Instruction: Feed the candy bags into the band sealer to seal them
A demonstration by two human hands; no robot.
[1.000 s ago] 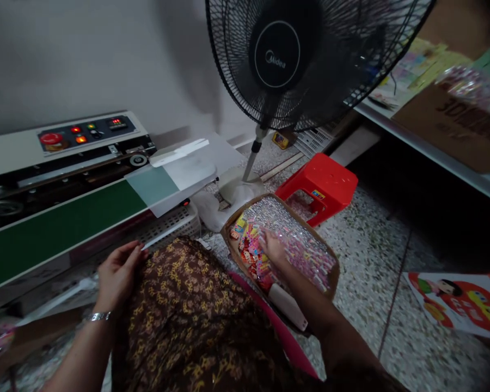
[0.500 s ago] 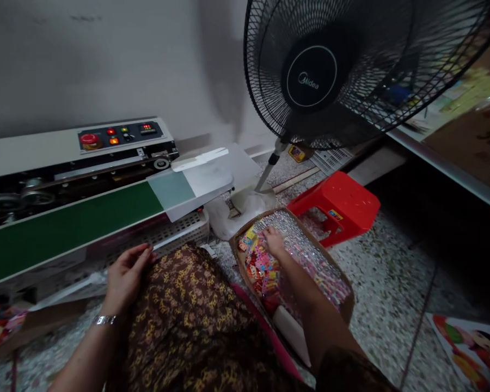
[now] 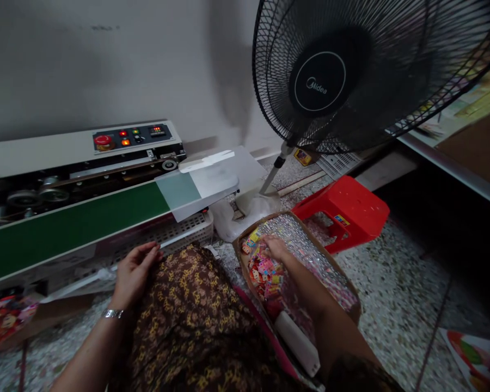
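My right hand (image 3: 274, 247) reaches into a cardboard box (image 3: 353, 316) beside my lap, its fingers bent down and closed among small colourful cartoon packets (image 3: 265, 269). What those fingers hold, if anything, is hidden. Many shiny silver and pink pieces (image 3: 306, 239) fill the rest of the box. My left hand (image 3: 136, 272), with a metal band at the wrist, hovers by the edge of the brown floral cloth (image 3: 183, 310) on my lap. Its thumb and fingertips come together, and nothing clear shows between them. A white bar (image 3: 182, 237) passes behind it.
A machine with a lit control panel (image 3: 133, 137) and green conveyor belt (image 3: 77, 212) lies left. A large black fan (image 3: 320, 81) stands ahead, with a red stool (image 3: 347, 209) beneath. A white block (image 3: 298, 343) lies in the box. Another carton (image 3: 53, 324) sits lower left.
The view has shifted slightly, so the scene sits a little further right. My right hand stays among the packets, its fingers drawn slightly lower. My left hand keeps its pinched pose.
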